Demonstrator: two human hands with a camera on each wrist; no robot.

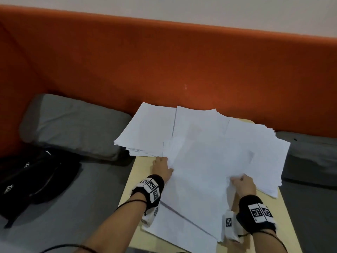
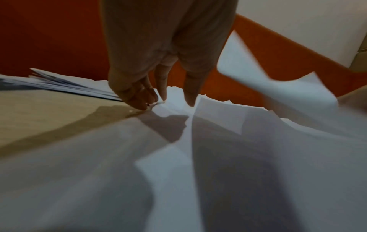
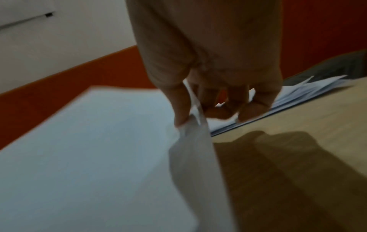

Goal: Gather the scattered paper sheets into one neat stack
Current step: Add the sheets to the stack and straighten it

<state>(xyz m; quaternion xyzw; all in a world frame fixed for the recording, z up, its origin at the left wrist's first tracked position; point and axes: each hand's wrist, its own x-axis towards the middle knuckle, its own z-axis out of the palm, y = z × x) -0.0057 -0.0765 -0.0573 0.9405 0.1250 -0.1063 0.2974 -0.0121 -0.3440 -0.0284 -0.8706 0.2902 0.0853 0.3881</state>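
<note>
Pinching the near right edge of a loose sheet [image 3: 190, 141] between thumb and fingers, the right hand [image 1: 243, 185] lifts that edge off the small table [image 1: 144, 161], probably to carry or slide the sheet onto the others. The left hand [image 1: 161, 168] lies at the left side of the spread, its fingers [image 2: 163, 87] fairly straight and pointing down, tips touching the papers' edge where it meets the bare tabletop; it holds nothing, and seems set there to pin or push the pile so it does not skid while the other hand works. The paper sheets [image 1: 209, 143] cover most of the table in overlapping fans: one batch at the far left hanging over the table's edge, others across the middle and the right, more near the person's wrists, so the gathering looks far from finished and no single squared stack exists yet. The sheets appear blank; no print can be read on them. Both wrists wear black bands carrying black-and-white square code markers, which are patterns, not words. A dark bag [image 1: 34, 178] sits on the grey seat at the left beside a grey cushion [image 1: 73, 125], with some white lettering too small and turned to read. An orange backrest [image 1: 164, 61] stands behind the table.
</note>
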